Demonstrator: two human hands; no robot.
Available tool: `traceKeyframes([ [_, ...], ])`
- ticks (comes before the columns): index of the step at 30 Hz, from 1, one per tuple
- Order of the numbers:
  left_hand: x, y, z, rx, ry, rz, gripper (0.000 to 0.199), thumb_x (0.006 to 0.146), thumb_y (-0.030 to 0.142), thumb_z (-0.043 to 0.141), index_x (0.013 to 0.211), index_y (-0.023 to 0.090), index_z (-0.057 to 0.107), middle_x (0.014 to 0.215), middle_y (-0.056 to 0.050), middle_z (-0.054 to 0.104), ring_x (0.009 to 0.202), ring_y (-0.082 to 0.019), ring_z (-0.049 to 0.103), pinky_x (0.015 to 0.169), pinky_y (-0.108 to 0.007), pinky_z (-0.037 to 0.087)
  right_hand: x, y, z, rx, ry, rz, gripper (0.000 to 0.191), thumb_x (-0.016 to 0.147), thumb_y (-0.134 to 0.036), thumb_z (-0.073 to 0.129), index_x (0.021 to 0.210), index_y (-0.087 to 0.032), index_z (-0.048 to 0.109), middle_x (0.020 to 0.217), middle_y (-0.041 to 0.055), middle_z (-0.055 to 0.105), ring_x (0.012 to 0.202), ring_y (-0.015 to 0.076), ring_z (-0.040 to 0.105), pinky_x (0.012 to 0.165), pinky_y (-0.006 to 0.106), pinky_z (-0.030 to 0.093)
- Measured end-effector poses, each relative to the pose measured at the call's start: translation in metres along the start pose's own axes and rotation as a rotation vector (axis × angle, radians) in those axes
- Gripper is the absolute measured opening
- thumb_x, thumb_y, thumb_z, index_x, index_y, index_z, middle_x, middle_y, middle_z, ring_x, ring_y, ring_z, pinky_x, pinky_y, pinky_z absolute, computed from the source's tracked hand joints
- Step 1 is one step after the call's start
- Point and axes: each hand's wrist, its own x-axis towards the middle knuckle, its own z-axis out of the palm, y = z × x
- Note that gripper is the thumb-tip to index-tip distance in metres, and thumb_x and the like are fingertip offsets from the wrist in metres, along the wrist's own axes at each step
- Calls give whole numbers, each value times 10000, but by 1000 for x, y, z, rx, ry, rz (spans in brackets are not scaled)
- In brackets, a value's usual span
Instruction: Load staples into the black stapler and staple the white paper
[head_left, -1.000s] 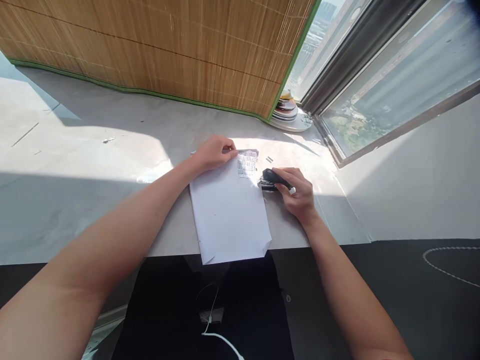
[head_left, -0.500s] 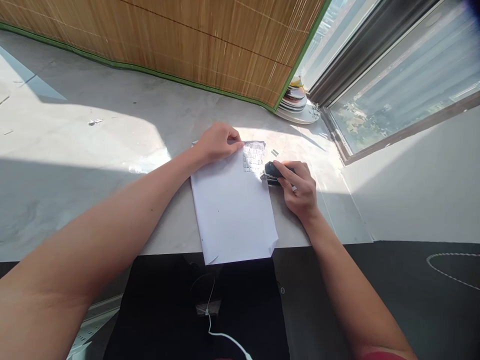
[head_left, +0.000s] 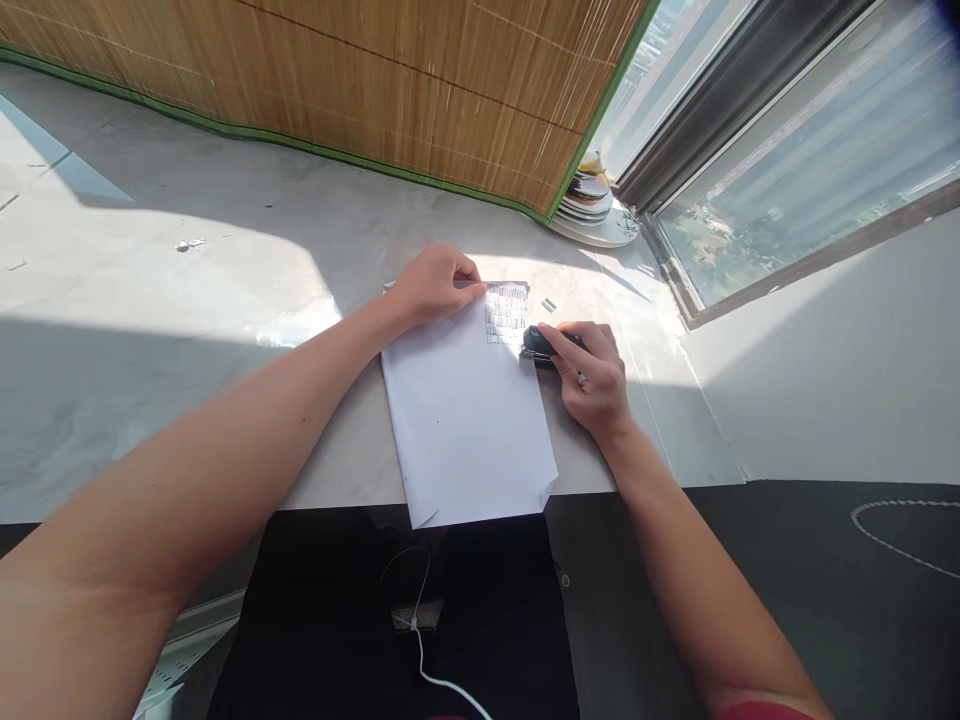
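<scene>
A stack of white paper (head_left: pixel 469 430) lies on the pale tabletop, its lower end reaching past the front edge. Several rows of staples (head_left: pixel 507 312) cover its upper right corner. At the top edge my left hand (head_left: pixel 441 285) pinches the paper between thumb and fingers. My right hand (head_left: pixel 596 380) is closed around a black stapler (head_left: pixel 538 344), whose front end sits over the paper's right edge, just below the rows. A few loose staples (head_left: pixel 549 305) lie on the table right of the paper.
A bamboo blind (head_left: pixel 337 90) with green trim hangs along the back. Stacked round plates or lids (head_left: pixel 589 208) stand in the corner by the window (head_left: pixel 795 180). Small metal scraps (head_left: pixel 190 245) lie at left on the tabletop (head_left: pixel 322 220). A white cable (head_left: pixel 450 684) hangs below.
The stapler has shifted slightly left over the paper's edge, and its top now looks pressed lower toward its base. My left hand has stayed in place.
</scene>
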Motion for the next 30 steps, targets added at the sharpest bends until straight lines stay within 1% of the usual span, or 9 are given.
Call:
traceKeyframes([
  [4, 1, -4, 1, 2, -1, 0, 178, 909, 375, 781, 866, 202, 772, 773, -64, 690, 910, -265, 671, 774, -383, 510, -2, -4, 3, -99, -37, -2, 716, 956, -96, 587, 1549, -493, 643, 1283, 65, 683, 1185, 354, 597, 1029, 594, 470],
  [7, 2, -6, 1, -29, 26, -14, 154, 908, 343, 773, 859, 197, 769, 771, -70, 687, 913, -265, 667, 773, -389, 500, -3, -6, 5, -136, -61, -33, 762, 916, -73, 616, 1541, -508, 635, 1314, 58, 674, 1202, 360, 581, 1056, 609, 429],
  [11, 1, -6, 0, 1, 4, 3, 154, 894, 349, 768, 842, 204, 766, 771, -67, 698, 890, -259, 656, 756, -384, 491, -2, -7, 5, -133, -53, -28, 760, 915, -95, 636, 1546, -519, 623, 1279, 57, 680, 1181, 357, 589, 1057, 614, 435],
  [15, -1, -5, -3, 48, -27, 29, 175, 906, 377, 753, 842, 215, 765, 789, -67, 706, 870, -249, 647, 743, -375, 486, -3, -4, 3, -60, 84, 63, 649, 978, -161, 580, 1544, -472, 650, 1224, 82, 678, 1165, 357, 612, 1029, 606, 490],
  [19, -4, 1, -5, 71, -26, 25, 167, 903, 362, 750, 819, 218, 757, 795, -64, 713, 866, -244, 648, 752, -375, 488, -3, 3, 2, -36, 267, 195, 538, 988, -169, 519, 1427, -388, 741, 1177, 102, 672, 1126, 356, 615, 1029, 634, 514],
  [22, -5, 5, -6, 117, -36, 41, 184, 928, 368, 712, 815, 229, 754, 812, -63, 736, 851, -240, 646, 780, -385, 513, -1, 7, 4, -19, 267, 267, 526, 966, -171, 525, 1423, -333, 729, 1158, 119, 668, 1110, 355, 613, 1028, 636, 541],
  [24, -6, 5, -6, 148, -49, 57, 161, 944, 349, 687, 858, 234, 760, 867, -64, 758, 868, -237, 654, 823, -391, 534, 0, 9, 6, -30, 244, 284, 553, 941, -172, 557, 1456, -317, 697, 1170, 128, 663, 1113, 359, 611, 1030, 634, 553],
  [26, -5, 3, -5, 168, -49, 85, 99, 928, 299, 704, 968, 235, 769, 975, -68, 774, 929, -237, 664, 883, -392, 547, 1, 11, 8, -57, 231, 291, 607, 907, -155, 574, 1487, -310, 667, 1169, 133, 659, 1099, 360, 613, 1019, 631, 563],
  [30, -3, 0, -4, 244, -18, 139, 282, 859, 216, 769, 1138, 237, 736, 1180, -86, 732, 1087, -250, 653, 1006, -406, 540, -1, 15, 11, -107, 218, 310, 693, 867, -118, 557, 1530, -301, 634, 1140, 132, 666, 1037, 347, 629, 936, 585, 600],
])
